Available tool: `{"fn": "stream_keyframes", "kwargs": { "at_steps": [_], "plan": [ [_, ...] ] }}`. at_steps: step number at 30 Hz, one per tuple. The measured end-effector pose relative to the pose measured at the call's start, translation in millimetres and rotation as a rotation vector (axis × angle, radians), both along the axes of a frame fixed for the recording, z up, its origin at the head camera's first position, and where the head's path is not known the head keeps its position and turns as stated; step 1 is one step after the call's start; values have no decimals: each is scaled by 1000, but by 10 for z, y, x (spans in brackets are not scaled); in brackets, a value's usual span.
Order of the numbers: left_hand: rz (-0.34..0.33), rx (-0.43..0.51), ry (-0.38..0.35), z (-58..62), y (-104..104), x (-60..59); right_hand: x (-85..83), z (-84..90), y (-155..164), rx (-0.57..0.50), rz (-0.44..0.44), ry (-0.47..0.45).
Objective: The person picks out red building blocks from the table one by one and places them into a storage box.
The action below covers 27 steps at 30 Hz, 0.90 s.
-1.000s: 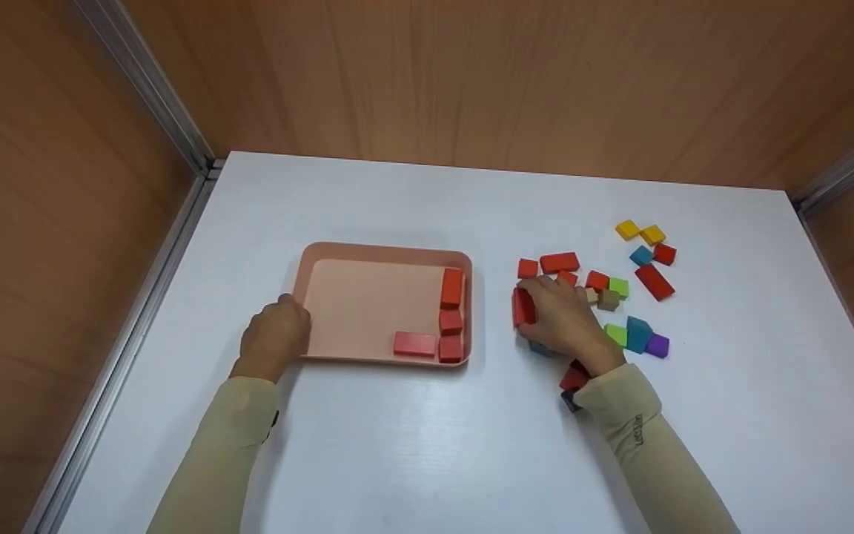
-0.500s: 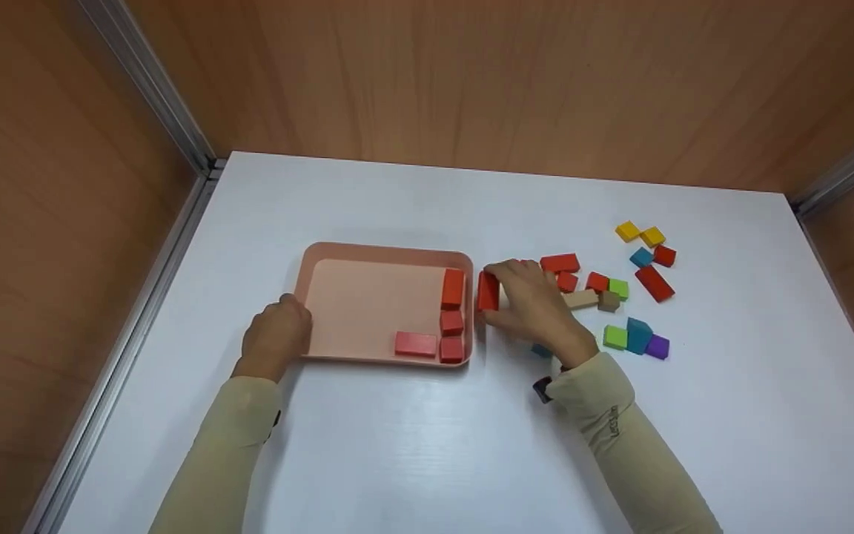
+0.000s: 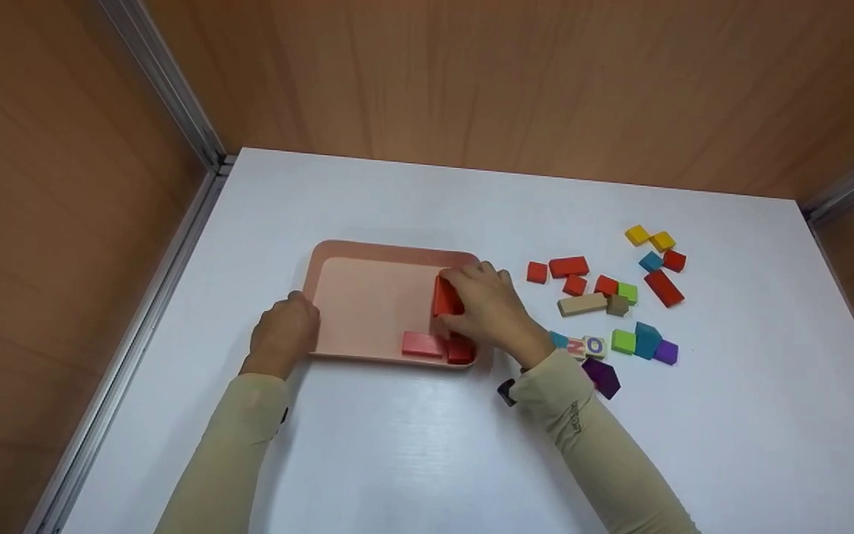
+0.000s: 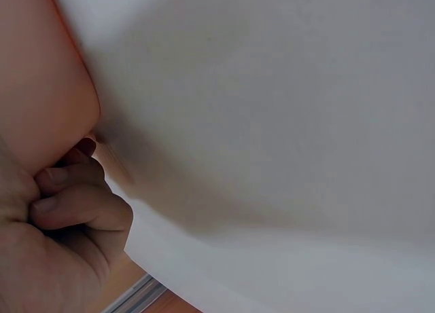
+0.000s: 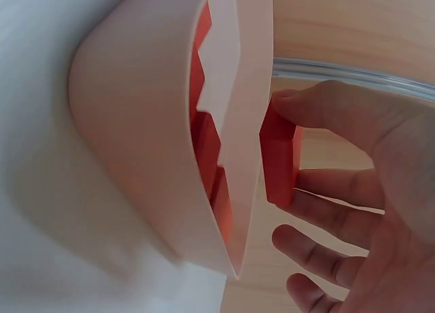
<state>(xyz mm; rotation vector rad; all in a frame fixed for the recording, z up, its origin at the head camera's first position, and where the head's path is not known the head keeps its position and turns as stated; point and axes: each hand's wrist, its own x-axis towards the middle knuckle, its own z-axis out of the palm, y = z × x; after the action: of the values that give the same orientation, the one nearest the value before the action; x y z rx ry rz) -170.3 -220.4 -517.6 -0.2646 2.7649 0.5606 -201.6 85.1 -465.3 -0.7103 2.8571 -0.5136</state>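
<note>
My left hand [image 3: 284, 335] grips the left edge of a pink tray [image 3: 345, 304], its fingers curled at the rim [image 4: 61, 116] in the left wrist view. My right hand [image 3: 494, 308] pinches a red rectangular block [image 5: 279, 160] between thumb and fingertips, holding it over the tray's right part. Inside the tray, a pinkish-red block [image 3: 422, 344] lies along the near side, beside a red cube [image 3: 460, 351] in the near right corner. More red blocks [image 5: 206, 143] line the tray's right wall; the right hand covers them in the head view.
To the tray's right lie several red blocks [image 3: 568, 267], a long beige block [image 3: 582, 304], a green cube [image 3: 623, 341], letter blocks [image 3: 594, 346] and a purple block [image 3: 602, 377]. Two yellow blocks [image 3: 637, 235] sit farther back. Wooden panels [image 3: 471, 89] stand behind and beside the white table [image 3: 397, 460].
My right hand has carried the red block left from the loose blocks to over the tray's right side. The left hand keeps its grip on the tray.
</note>
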Motion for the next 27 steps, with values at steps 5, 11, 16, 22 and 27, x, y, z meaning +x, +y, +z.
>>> {"fn": "stream_keyframes", "kwargs": {
  "at_steps": [5, 11, 16, 22, 27],
  "plan": [
    [20, 10, 0, -1, 23, 7, 12, -80, -78, -9, 8, -24],
    [31, 23, -21, -1, 5, -9, -8, -168, -113, 24, 37, 10],
    [11, -1, -33, 8, 0, -23, -12, -242, -128, 49, 45, -9],
    [-33, -28, -10, 6, 3, -16, -13, -292, -143, 61, 51, -28],
    [-35, -29, 2, 0, -5, -9, -12, -298, -146, 63, 48, -34]
  ]
}}
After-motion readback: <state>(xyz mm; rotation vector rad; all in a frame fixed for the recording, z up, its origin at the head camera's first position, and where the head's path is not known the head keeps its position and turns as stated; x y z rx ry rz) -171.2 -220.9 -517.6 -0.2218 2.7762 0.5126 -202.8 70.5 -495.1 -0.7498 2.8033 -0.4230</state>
